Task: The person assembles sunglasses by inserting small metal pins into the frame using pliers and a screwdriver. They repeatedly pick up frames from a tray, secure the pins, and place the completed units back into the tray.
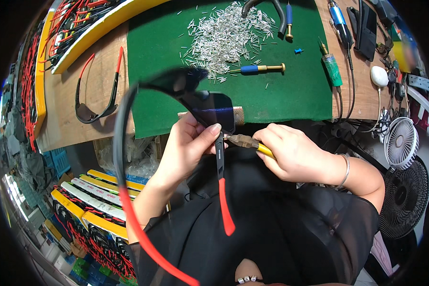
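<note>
My left hand (188,145) holds a pair of black sunglasses (209,107) with dark lenses near the hinge. Its two black arms end in red tips; one arm (222,190) hangs down, the other (124,190) sweeps round close to the camera. My right hand (291,152) grips yellow-handled pliers (245,141), whose jaws touch the hinge beside my left thumb. Both hands are just in front of the table's near edge, above my black-clothed lap.
A green mat (291,90) bears a heap of several small metal pins (229,35) and blue-handled screwdrivers (257,69). Another pair of sunglasses (97,90) lies on the wooden table at left. Trays of glasses (93,205) stand lower left, fans (403,143) at right.
</note>
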The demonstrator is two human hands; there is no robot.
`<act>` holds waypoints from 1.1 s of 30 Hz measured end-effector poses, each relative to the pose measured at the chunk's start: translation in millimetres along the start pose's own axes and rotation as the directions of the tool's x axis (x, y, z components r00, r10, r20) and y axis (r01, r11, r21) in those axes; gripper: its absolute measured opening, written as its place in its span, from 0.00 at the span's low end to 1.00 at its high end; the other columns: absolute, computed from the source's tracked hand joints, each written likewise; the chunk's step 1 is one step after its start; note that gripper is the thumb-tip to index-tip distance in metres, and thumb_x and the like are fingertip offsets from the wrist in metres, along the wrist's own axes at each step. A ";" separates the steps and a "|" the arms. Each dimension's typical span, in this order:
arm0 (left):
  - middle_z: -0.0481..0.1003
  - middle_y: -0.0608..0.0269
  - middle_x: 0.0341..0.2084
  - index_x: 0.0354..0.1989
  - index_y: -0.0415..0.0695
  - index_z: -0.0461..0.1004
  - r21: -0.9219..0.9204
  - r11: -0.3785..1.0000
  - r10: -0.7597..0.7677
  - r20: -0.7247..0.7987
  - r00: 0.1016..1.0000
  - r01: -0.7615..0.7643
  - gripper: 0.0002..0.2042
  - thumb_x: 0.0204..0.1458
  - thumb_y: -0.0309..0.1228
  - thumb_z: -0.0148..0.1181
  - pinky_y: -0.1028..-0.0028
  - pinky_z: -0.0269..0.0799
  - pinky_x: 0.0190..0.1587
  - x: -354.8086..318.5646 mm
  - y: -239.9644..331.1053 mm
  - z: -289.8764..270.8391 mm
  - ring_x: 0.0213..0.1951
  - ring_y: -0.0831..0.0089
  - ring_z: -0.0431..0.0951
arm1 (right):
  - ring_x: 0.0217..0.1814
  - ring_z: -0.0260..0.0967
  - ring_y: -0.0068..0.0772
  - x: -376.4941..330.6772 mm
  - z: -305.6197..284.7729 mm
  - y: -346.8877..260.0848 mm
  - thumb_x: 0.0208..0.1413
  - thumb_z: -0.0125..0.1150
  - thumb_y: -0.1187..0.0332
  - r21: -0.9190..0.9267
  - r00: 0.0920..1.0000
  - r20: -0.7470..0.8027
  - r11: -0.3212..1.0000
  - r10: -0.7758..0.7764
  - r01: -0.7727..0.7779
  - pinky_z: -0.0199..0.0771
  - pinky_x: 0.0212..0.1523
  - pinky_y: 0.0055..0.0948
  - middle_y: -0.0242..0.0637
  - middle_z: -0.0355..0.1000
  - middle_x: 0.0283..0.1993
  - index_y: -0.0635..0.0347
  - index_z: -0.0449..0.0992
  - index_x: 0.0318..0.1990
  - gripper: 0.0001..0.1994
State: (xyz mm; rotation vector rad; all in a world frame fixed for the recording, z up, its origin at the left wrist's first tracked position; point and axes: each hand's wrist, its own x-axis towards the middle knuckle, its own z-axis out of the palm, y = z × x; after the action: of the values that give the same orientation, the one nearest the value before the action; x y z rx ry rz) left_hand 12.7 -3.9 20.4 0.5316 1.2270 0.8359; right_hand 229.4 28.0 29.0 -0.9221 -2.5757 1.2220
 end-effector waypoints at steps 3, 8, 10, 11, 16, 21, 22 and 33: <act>0.72 0.62 0.32 0.41 0.37 0.65 0.219 0.972 0.082 0.031 0.996 -0.087 0.09 0.52 0.20 0.50 0.80 0.71 0.33 -1.7 -3.2 -3.9 0.30 0.78 0.72 | 0.34 0.66 0.46 2.4 -6.7 -0.6 0.48 0.54 0.71 0.129 0.986 0.140 0.985 0.094 -0.113 0.67 0.35 0.36 0.45 0.64 0.31 0.65 0.65 0.39 0.12; 0.71 0.64 0.34 0.42 0.39 0.66 -0.134 0.988 0.072 -0.007 0.997 -0.073 0.08 0.53 0.24 0.50 0.78 0.68 0.40 -6.2 -25.8 -10.7 0.36 0.79 0.71 | 0.35 0.66 0.49 6.2 -12.9 0.7 0.52 0.49 0.67 0.284 0.950 0.284 0.935 0.129 -0.211 0.67 0.38 0.40 0.49 0.65 0.31 0.66 0.64 0.39 0.12; 0.70 0.63 0.35 0.41 0.39 0.67 0.107 0.990 0.100 -0.043 0.994 -0.095 0.08 0.54 0.26 0.50 0.78 0.66 0.43 -4.4 -39.9 -19.3 0.38 0.78 0.70 | 0.35 0.66 0.50 6.4 -13.0 2.0 0.53 0.48 0.66 0.317 0.940 0.313 0.919 0.133 -0.236 0.67 0.38 0.40 0.48 0.65 0.31 0.66 0.64 0.39 0.11; 0.71 0.64 0.34 0.41 0.39 0.67 0.154 0.974 0.169 -0.003 0.986 -0.167 0.08 0.54 0.26 0.50 0.79 0.67 0.40 -6.6 -28.8 -10.7 0.36 0.79 0.70 | 0.34 0.66 0.50 6.4 -12.7 2.4 0.53 0.48 0.66 0.330 0.934 0.327 0.910 0.140 -0.252 0.67 0.38 0.40 0.48 0.65 0.30 0.66 0.64 0.38 0.11; 0.72 0.64 0.28 0.41 0.36 0.66 0.095 0.995 -0.014 0.039 0.999 0.011 0.10 0.51 0.25 0.53 0.83 0.71 0.29 0.1 1.8 -4.3 0.25 0.80 0.73 | 0.33 0.67 0.46 3.6 -11.2 -4.0 0.51 0.50 0.68 0.171 0.967 0.227 0.972 0.119 -0.160 0.68 0.35 0.37 0.46 0.65 0.28 0.66 0.66 0.36 0.09; 0.72 0.66 0.24 0.40 0.36 0.66 -0.059 0.991 -0.113 0.066 0.991 0.117 0.10 0.51 0.27 0.54 0.85 0.68 0.25 0.0 5.0 -1.4 0.23 0.82 0.72 | 0.32 0.67 0.43 -0.5 -3.4 -1.2 0.47 0.53 0.71 -0.301 0.998 0.031 0.952 -0.052 0.059 0.68 0.34 0.33 0.43 0.65 0.30 0.65 0.66 0.36 0.09; 0.72 0.66 0.23 0.39 0.37 0.66 -0.022 0.997 -0.072 0.048 0.996 0.073 0.10 0.51 0.28 0.54 0.86 0.67 0.24 -0.5 3.5 -0.6 0.22 0.82 0.72 | 0.32 0.67 0.44 -0.4 -2.8 -0.4 0.48 0.53 0.71 -0.210 0.999 0.036 0.977 -0.035 0.042 0.68 0.34 0.34 0.44 0.65 0.30 0.66 0.66 0.36 0.09; 0.72 0.65 0.27 0.41 0.37 0.66 0.064 0.998 -0.007 0.041 0.999 0.005 0.09 0.52 0.25 0.52 0.82 0.71 0.30 1.7 -2.4 -6.2 0.24 0.81 0.72 | 0.31 0.67 0.45 0.6 -0.6 -1.3 0.49 0.52 0.70 0.052 0.995 0.082 0.997 0.048 -0.053 0.68 0.33 0.36 0.46 0.65 0.28 0.67 0.66 0.36 0.09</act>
State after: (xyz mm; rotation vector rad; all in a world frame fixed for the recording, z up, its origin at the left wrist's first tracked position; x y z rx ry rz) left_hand 7.5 -4.5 15.8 0.5937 1.2203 0.7791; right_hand 228.6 28.2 30.3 -0.9513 -2.5812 1.3632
